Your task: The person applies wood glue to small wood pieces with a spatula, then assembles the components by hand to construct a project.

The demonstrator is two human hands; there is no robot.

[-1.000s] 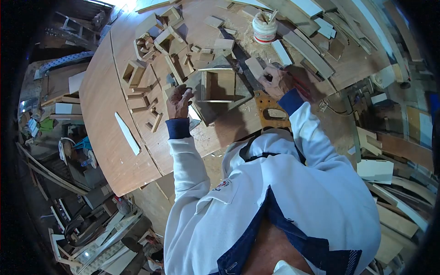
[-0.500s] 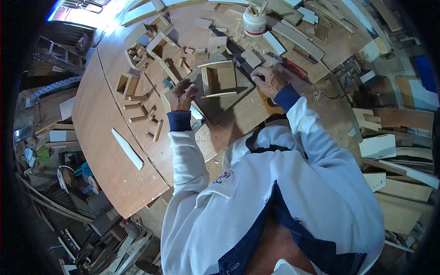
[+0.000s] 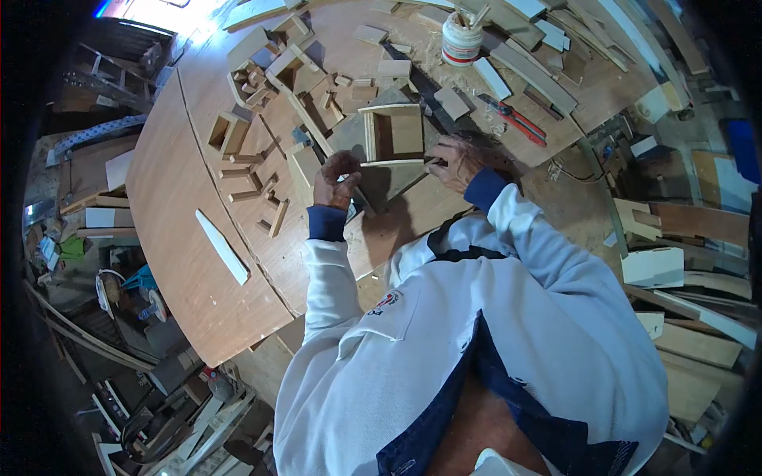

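In front of me a small open wooden box [image 3: 395, 133] lies on a flat grey board [image 3: 382, 184] on the workbench. My left hand [image 3: 336, 179] is at the box's near left corner, fingers curled, and what its fingertips hold is too small to make out. At the near right corner, my right hand [image 3: 452, 163] has thumb and fingers pinched together by the end of the box's near side; I cannot make out anything between them. Red-handled pliers [image 3: 517, 120] lie to the right of the box.
A white glue tub [image 3: 462, 40] with sticks in it stands at the back. Small wooden boxes [image 3: 229, 132] and offcuts lie to the left, and a pale pointed strip [image 3: 222, 247] sits near the left edge. Boards [image 3: 652, 267] are stacked at the right.
My right hand has moved nearer and down to the box's near right corner, uncovering the pliers. My left hand has shifted slightly right and nearer. The whole view has shifted slightly.
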